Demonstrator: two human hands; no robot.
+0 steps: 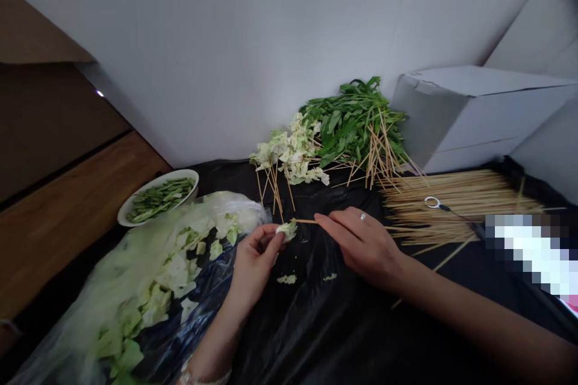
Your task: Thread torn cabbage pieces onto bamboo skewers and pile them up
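Between the thumb and fingers of my left hand (pixel 258 258) is a small bunched piece of cabbage leaf (pixel 288 229). My right hand (pixel 363 246), with a ring on one finger, is closed on a thin wooden skewer (pixel 306 221). The skewer's tip reaches the cabbage piece; whether it has gone through I cannot tell. Below the hands, small cabbage scraps (pixel 286 280) lie on the black plastic sheet (pixel 311 325). Left of my left hand, loose cut cabbage leaves (pixel 178 271) spill from a clear plastic bag (pixel 112 258).
Skewered cabbage (pixel 293 150) and leafy greens on skewers (pixel 347 120) lie at the back. Many bare skewers (pixel 456 198) lie to the right, with a ring on a cord (pixel 432 203) over them. A white bowl (pixel 195 185) holds green beans; a white box (pixel 506 111) stands back right.
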